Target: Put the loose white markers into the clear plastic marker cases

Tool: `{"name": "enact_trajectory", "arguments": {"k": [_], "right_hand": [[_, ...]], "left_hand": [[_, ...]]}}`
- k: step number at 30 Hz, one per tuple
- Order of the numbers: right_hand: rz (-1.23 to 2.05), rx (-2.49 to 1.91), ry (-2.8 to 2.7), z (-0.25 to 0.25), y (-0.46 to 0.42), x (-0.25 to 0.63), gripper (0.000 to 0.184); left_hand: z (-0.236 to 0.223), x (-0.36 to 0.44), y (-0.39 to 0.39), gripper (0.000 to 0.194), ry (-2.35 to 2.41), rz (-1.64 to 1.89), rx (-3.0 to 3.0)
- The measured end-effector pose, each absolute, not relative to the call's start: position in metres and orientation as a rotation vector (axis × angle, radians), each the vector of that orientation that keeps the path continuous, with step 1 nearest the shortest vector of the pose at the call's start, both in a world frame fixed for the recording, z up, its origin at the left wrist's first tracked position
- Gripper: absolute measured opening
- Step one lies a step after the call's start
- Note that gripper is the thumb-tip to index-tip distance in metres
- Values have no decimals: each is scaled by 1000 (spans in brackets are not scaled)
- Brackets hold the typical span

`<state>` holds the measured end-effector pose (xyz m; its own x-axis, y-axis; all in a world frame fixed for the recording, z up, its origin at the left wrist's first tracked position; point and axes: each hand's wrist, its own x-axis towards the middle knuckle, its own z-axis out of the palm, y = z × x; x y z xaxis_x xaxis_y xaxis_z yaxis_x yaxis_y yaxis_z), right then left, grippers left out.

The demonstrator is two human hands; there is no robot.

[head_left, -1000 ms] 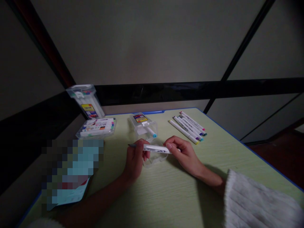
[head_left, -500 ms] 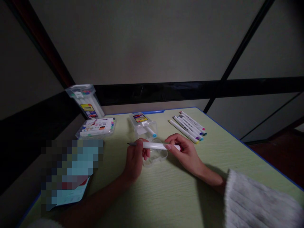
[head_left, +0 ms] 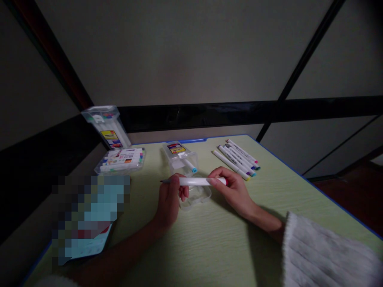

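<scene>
Between my two hands a white marker (head_left: pixel 196 181) lies nearly level above the table, its dark tip uncapped at the left and a red end at the right. My left hand (head_left: pixel 169 199) pinches it near the tip. Toward the red end, the thumb and fingers of my right hand (head_left: pixel 229 187) grip the barrel. Just behind, a clear plastic marker case (head_left: pixel 179 153) lies on its side, holding a marker with a light blue end (head_left: pixel 191 167). Its open clear lid (head_left: pixel 199 197) rests below the held marker, partly hidden by my left hand.
Several white markers (head_left: pixel 236 159) lie side by side at the back right. At the back left stands a full marker case (head_left: pixel 112 127), with a flat marker box (head_left: pixel 121 161) before it. A tablet-like device (head_left: pixel 92 243), partly blurred out, lies at the left of the green table (head_left: pixel 209 247).
The marker has levelled a little, and my right thumb has shifted slightly along the barrel. Both hands keep hold of it; the other things stay in place.
</scene>
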<state>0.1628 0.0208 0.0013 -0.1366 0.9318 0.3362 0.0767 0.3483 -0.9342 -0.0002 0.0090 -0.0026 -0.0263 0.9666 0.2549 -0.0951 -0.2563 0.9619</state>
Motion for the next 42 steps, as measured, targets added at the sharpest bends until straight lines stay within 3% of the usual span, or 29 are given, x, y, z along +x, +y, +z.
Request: {"name": "enact_trajectory", "arguments": {"k": [13,22,42], "right_hand": [[1312,-991,-1367,-2,23,162,46],[1329,-909,-1278,-4,25,161,32],[1251,-831,-1268,-6,25,165,22]], "left_hand": [[-4,0,10,49,958,1471,1251],[-4,0,10,50,960,1473,1273],[-8,-1,12,48,973,1450,1328]]}}
